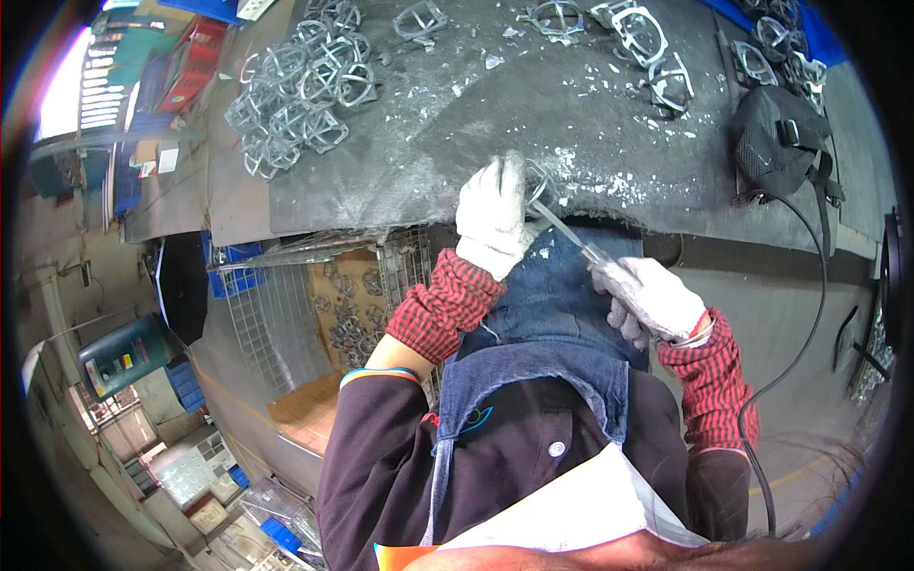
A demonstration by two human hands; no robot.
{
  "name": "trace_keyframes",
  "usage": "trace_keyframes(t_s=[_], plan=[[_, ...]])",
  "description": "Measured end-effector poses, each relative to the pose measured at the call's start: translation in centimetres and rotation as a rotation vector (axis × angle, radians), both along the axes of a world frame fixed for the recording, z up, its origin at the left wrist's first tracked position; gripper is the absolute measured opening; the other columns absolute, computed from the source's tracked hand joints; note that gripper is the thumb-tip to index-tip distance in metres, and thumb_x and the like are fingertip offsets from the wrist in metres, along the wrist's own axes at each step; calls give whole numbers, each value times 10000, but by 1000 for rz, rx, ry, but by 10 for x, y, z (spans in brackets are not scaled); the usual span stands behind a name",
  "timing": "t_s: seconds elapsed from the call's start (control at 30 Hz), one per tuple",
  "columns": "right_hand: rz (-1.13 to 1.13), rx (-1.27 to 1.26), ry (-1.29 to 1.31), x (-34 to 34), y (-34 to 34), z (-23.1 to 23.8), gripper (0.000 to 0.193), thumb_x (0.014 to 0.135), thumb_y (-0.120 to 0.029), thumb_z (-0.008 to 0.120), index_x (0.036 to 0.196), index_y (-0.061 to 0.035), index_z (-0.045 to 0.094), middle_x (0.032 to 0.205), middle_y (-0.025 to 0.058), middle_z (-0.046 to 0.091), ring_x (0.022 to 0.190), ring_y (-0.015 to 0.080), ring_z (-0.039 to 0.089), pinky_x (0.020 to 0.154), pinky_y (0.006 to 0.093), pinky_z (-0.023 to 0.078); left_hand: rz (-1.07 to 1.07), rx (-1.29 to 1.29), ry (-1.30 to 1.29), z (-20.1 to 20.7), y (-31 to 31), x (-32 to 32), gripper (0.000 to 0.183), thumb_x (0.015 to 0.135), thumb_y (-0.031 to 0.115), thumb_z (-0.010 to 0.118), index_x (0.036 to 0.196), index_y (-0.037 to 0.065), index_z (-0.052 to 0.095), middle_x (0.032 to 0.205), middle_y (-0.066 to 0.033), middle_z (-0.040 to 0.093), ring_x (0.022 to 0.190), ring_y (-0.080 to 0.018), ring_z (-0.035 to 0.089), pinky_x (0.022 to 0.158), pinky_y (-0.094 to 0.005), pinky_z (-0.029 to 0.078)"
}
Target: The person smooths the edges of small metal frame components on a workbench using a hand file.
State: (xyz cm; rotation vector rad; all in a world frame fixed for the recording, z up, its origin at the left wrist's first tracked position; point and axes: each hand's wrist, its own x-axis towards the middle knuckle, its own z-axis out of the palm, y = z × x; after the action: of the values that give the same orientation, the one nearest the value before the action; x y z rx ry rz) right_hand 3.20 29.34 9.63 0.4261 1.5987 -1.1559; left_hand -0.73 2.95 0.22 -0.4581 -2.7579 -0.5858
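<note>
My left hand (493, 214), in a white glove, is closed on a small silvery metal frame (538, 184) at the near edge of the dark worktable (419, 143). The frame has a round opening; my fingers hide part of it. My right hand (652, 297), also gloved, grips the handle of a flat metal file (564, 226). Its narrow grey blade slants up to the left, and its tip meets the frame or lies just in front of it. Pale metal chips (619, 183) lie scattered beside the frame.
A heap of similar metal frames (305, 86) covers the far left; several more (640, 38) lie at the far right. A black bag (781, 143) with a cable (821, 276) sits at right. Below the table's left side stands a wire cage (257, 328) holding parts.
</note>
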Motion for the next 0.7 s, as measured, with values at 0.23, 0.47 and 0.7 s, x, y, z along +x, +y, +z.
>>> trace_keyframes(t_s=[0.23, 0.47, 0.7], plan=[[148, 28, -32, -7, -13, -6, 614, 1036, -637, 601, 1089, -30, 675, 760, 69, 694, 517, 148, 643, 470, 303, 533, -7, -88, 30, -15, -2, 3, 1171, 547, 324, 1012, 1528, -23, 475, 1335, -309, 617, 1177, -492, 635, 996, -545, 537], [36, 21, -34, 7, -13, -22, 581, 1053, -596, 598, 1075, -20, 676, 689, 66, 672, 525, 158, 656, 457, 325, 515, 56, -89, -31, -2, 6, 1, 1186, 557, 294, 1006, 1549, -6, 429, 1308, -277, 623, 1165, -462, 627, 975, -533, 538], [532, 562, 908, 14, -6, -45, 577, 1002, -598, 654, 935, -26, 690, 787, 251, 722, 746, 440, 734, 691, 528, 586, -38, -253, -284, 28, 5, -24, 885, 647, 250, 922, 1399, 35, 508, 1127, -175, 612, 1061, -385, 622, 869, -501, 536]])
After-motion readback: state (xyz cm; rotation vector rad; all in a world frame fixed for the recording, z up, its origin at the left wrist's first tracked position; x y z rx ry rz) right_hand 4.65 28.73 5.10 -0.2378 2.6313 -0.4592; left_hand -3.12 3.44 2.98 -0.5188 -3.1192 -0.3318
